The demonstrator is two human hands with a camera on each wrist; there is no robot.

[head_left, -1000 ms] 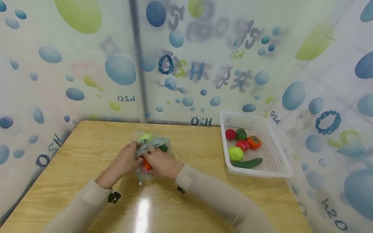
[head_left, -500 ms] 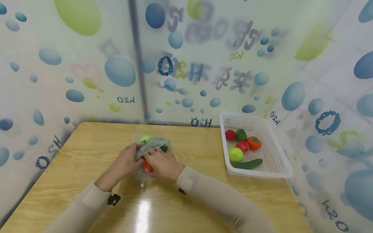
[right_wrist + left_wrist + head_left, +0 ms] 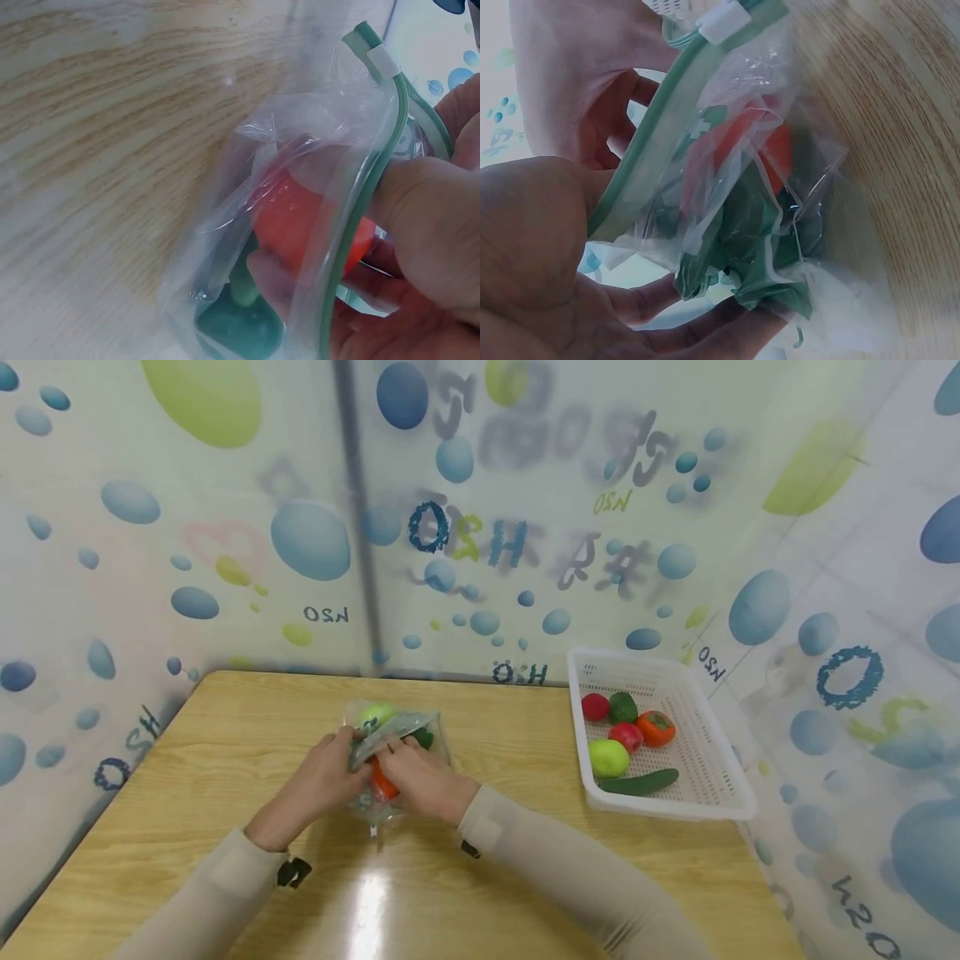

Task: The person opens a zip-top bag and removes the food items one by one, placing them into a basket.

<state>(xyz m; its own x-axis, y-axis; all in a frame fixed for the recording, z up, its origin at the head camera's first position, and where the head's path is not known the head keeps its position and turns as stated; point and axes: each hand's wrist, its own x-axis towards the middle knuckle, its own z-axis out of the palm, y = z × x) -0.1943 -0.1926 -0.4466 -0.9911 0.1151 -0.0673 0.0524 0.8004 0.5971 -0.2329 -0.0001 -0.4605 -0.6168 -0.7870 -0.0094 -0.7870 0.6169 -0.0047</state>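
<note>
Basket [image 3: 723, 747] produce [image 3: 626, 737]: 6 | bag [image 3: 401, 724]: 1, left hand [image 3: 318, 777] pinches | right hand [image 3: 426, 778] grips 1 fruit [image 3: 289, 225]

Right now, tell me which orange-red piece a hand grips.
The orange-red piece inside the clear bag, gripped by the right hand; the other one lies untouched in the white basket.

A thin, clear plastic bag [image 3: 214, 232], creased and glossy, has a smooth green plastic zip strip [image 3: 364, 210] and a white plastic slider [image 3: 385, 61]. Inside the bag, a smooth orange-red item [image 3: 289, 225]. Beneath it, a shiny wood-grained tabletop [image 3: 517, 893]. Right of it, a perforated plastic basket [image 3: 667, 808]. Nearer than it, matt cloth sleeves [image 3: 562, 852].
</note>
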